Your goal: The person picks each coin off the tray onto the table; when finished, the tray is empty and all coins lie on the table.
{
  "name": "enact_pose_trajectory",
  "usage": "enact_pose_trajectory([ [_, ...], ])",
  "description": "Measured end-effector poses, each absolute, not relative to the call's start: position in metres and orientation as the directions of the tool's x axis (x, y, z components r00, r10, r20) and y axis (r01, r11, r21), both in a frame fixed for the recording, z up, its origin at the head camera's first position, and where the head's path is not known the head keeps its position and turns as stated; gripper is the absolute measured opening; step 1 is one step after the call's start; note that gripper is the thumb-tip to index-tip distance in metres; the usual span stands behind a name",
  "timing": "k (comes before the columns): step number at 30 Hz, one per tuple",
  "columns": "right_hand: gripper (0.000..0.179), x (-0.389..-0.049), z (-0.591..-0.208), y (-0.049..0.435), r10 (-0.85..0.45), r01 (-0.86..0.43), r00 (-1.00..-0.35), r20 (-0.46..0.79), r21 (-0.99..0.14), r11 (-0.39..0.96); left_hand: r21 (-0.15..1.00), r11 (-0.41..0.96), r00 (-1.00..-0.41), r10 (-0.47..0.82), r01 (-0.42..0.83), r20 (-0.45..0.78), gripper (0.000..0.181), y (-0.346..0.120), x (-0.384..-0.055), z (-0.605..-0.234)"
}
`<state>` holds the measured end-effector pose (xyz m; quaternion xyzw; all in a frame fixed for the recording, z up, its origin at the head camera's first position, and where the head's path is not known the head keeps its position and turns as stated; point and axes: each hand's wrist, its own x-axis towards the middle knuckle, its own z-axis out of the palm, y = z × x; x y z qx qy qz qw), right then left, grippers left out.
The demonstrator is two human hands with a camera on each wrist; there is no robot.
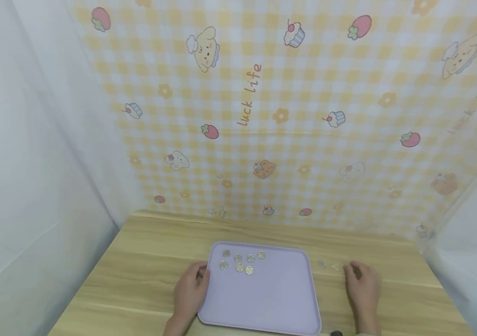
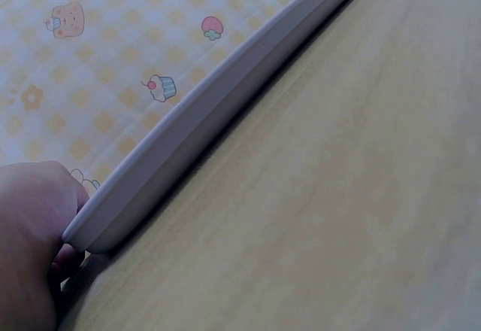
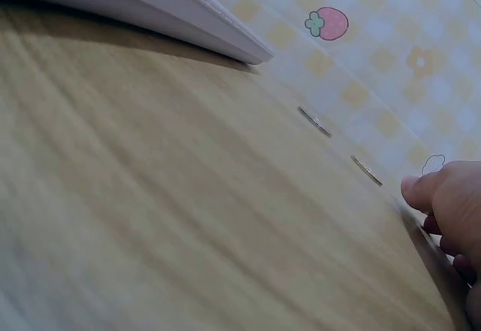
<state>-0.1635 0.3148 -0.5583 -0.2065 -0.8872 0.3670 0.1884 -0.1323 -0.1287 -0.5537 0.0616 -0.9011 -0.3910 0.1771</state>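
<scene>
A pale purple tray [image 1: 280, 294] lies on the wooden table. Several coins [image 1: 239, 267] rest in its far left part. My left hand [image 1: 190, 288] grips the tray's left rim; in the left wrist view a finger shows beneath the rim [image 2: 180, 120]. Right of the tray, one coin [image 1: 321, 264] lies flat on the table, with a second coin [image 1: 335, 267] beside it. My right hand [image 1: 363, 284] is just right of that second coin, fingers loosely curled. No held object shows at its thumb [image 3: 415, 188], though its inner fingertips are partly hidden.
The wooden table [image 1: 112, 280] reaches back to a yellow checked cloth [image 1: 280, 149] with cartoon prints. White sheets [image 1: 45, 140] hang at both sides. A small dark object [image 1: 336, 333] shows at the bottom edge, left of my right forearm.
</scene>
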Motion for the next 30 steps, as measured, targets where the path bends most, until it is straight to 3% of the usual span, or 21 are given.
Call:
enact_pose_trajectory([
  [18, 0.030, -0.1608, -0.5615, 0.3128, 0.464, 0.182, -0.845, 0.266, -0.672, 0.717, 0.726, 0.687, -0.928, -0.240, 0.045, 0.284, 0.022, -0.1289, -0.1325, -0.5536],
  [30, 0.028, -0.1618, -0.5607, 0.3129, 0.456, 0.192, -0.857, 0.239, -0.674, 0.713, 0.721, 0.691, -0.922, -0.247, 0.048, 0.297, 0.021, -0.1277, -0.1341, -0.5567],
])
